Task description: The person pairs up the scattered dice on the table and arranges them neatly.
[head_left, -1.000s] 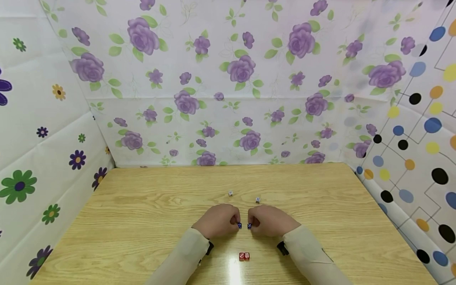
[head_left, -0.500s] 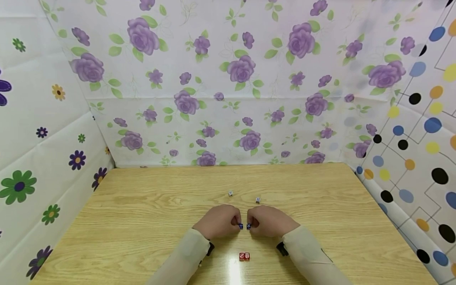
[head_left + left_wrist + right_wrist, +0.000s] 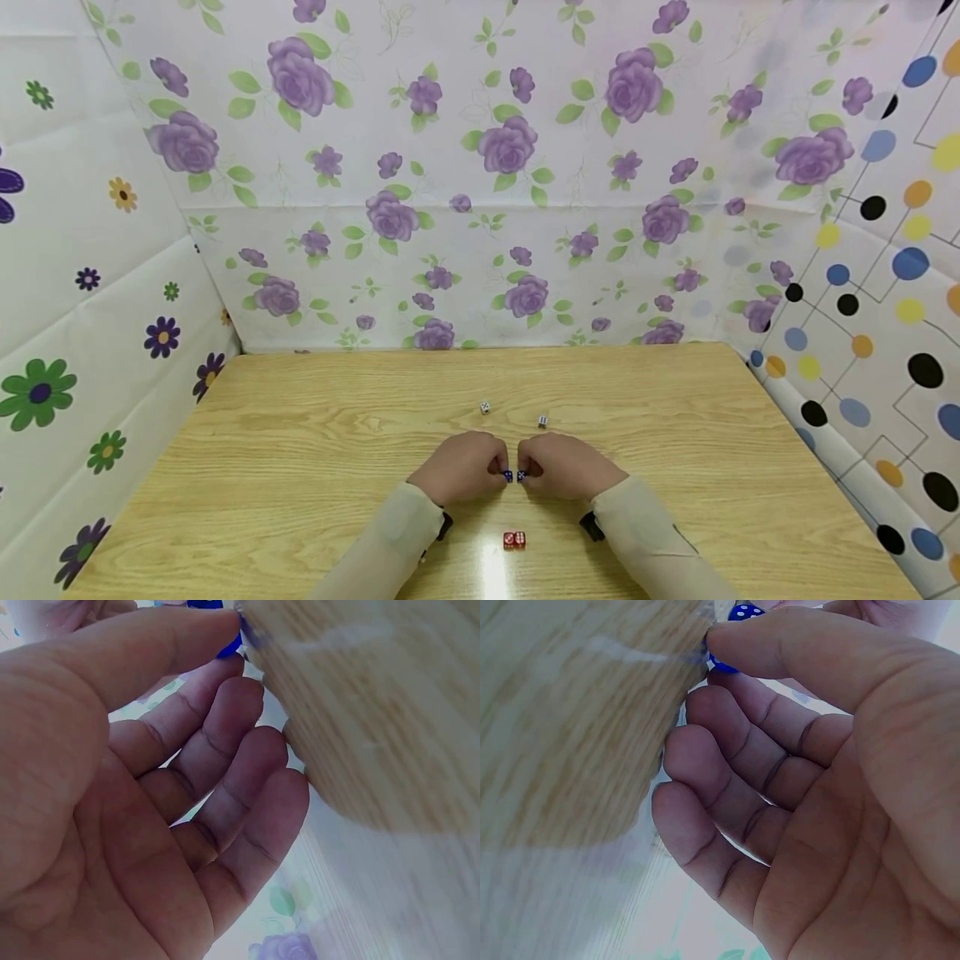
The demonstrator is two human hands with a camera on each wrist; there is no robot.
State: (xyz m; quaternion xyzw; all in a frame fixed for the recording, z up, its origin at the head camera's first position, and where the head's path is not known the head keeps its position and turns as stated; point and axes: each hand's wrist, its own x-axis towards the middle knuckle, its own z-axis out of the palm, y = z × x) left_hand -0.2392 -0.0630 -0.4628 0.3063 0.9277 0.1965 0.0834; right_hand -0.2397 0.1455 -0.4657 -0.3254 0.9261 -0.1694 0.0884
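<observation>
My left hand pinches a blue die between thumb and fingertips, low over the wooden table. Facing it, my right hand pinches a second blue die with white dots. A narrow gap separates the two dice in the head view. In the left wrist view the thumb covers much of the blue die. The right wrist view has the blue die partly behind the thumb, with the other fingers curled loosely near the tabletop.
Two red dice sit side by side nearer the body, between the forearms. Beyond the hands lie a white die and another white die. Patterned cloth walls border the wooden table at the back and both sides.
Both hands have edged toward each other, and the gap between the two blue dice has narrowed. The red and white dice stay where they were.
</observation>
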